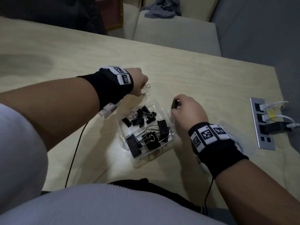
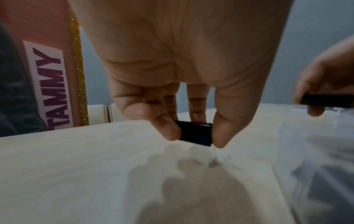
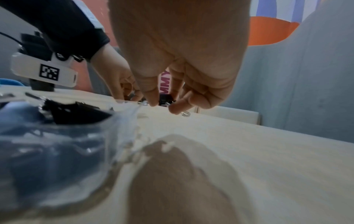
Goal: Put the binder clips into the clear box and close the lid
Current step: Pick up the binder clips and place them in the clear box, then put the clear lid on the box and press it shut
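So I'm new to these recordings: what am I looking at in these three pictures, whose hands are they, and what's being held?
No machine here: a person works with bare hands, wearing black wristbands with printed markers. The big overview comes from a camera on the head looking down; the other two come from cameras on each wrist, looking along the fingers.

On the pale wooden table sits a clear box, open, already holding a pile of black binder clips.

The left hand pinches a black clip at the tabletop, beyond the box. The right hand pinches another clip by the box's far right corner. The lid is hard to make out in these pictures.

A socket strip with plugged cables is set into the table on the right.
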Tool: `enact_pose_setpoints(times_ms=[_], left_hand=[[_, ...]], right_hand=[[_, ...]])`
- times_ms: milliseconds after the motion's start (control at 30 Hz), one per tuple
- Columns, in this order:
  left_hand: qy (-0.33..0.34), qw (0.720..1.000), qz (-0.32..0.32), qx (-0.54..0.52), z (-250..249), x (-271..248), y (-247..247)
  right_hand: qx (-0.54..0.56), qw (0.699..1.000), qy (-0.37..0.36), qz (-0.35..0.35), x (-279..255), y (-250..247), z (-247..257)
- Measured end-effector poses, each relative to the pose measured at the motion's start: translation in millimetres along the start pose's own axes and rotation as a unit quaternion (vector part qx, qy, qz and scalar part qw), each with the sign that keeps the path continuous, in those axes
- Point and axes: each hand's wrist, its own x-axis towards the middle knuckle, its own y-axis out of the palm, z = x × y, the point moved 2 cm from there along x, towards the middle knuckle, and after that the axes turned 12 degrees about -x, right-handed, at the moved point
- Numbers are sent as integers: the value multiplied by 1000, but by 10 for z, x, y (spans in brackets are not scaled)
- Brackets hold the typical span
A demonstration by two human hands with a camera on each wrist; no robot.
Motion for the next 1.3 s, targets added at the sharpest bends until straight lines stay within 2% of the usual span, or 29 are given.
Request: enact_pose_setpoints(times_ms=[100, 267, 333, 500, 600, 666, 733, 800, 900, 1100, 1300], left_hand=[[0, 1000, -1, -16, 5, -137, -87], [29, 988, 150, 13, -90, -359, -25], [36, 982, 182, 18, -100, -425, 59], [34, 991, 127, 13, -78, -524, 229], [7, 997, 80, 18, -79, -621, 312], [-32, 996, 78, 12, -96, -694, 380], [-57, 993, 103, -16, -123, -736, 468], [-65, 992, 107, -35, -149, -750, 509], [-56, 995, 68, -51, -223, -747, 469], [-13, 995, -19, -93, -549, -649, 420], [28, 996, -11, -84, -1010, -740, 584]], right_hand=[[23, 999, -43, -6, -53, -40, 218], [24, 997, -73, 29, -132, 46, 365], [23, 998, -59, 21, -149, 60, 315], [34, 999, 39, -7, -190, 40, -97], [-18, 990, 142, -4, -271, 42, -440], [-58, 969, 240, 19, -369, 58, -682], [-62, 941, 327, 60, -489, 91, -910], [-51, 920, 373, 113, -595, 164, -1123], [-16, 908, 396, 140, -698, 276, -1344], [-33, 931, 342, 121, -825, 324, -1435], [-6, 912, 382, 149, -1049, 369, -1636]])
